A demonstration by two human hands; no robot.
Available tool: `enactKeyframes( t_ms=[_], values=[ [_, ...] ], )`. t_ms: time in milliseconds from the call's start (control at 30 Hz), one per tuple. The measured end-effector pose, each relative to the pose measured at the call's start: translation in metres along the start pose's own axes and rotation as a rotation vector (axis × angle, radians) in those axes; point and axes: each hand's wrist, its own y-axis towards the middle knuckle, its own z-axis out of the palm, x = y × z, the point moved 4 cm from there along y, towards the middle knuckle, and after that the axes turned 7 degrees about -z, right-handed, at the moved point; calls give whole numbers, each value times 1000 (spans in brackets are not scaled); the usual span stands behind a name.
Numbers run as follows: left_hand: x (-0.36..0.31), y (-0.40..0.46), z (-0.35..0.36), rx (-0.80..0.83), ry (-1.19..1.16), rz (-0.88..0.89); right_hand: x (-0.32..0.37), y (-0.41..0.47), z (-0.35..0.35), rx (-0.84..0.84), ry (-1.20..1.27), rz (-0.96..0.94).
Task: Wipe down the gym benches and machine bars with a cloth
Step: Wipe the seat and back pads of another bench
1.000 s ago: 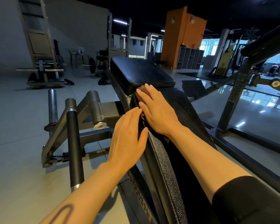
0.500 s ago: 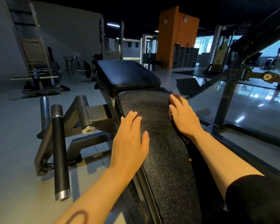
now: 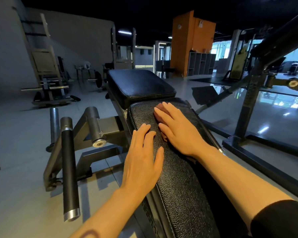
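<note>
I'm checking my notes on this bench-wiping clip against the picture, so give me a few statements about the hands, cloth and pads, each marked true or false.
1. The right hand presses a dark red cloth flat on the long bench pad. True.
2. The left hand grips the black-sleeved handle bar. False: it rests flat on the long pad's left edge, and the bar stands apart to its left.
3. The cloth lies on the square seat pad. False: it lies on the long pad, near the end that meets the seat pad.
4. Both hands have straight fingers. True.
5. The left hand covers the cloth. False: the cloth is under the right hand.
</note>
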Motion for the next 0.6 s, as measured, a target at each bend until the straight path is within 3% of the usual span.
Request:
enactKeyframes(
  t_ms=[133, 267, 367, 533, 600],
  values=[
    [0, 1, 3, -8, 38, -82, -50, 13, -7, -72, -18, 258],
    [-3, -2, 10, 10, 32, -101, -63, 24, -3, -124, 14, 374],
    [-2, -2, 12, 8, 45, -99, -51, 25, -2, -138, 15, 327],
    [1, -5, 13, 40, 48, -93, -24, 22, 0, -14, 4, 79],
    [3, -6, 13, 58, 30, -94, -37, 25, -5, -10, 19, 113]
  ],
)
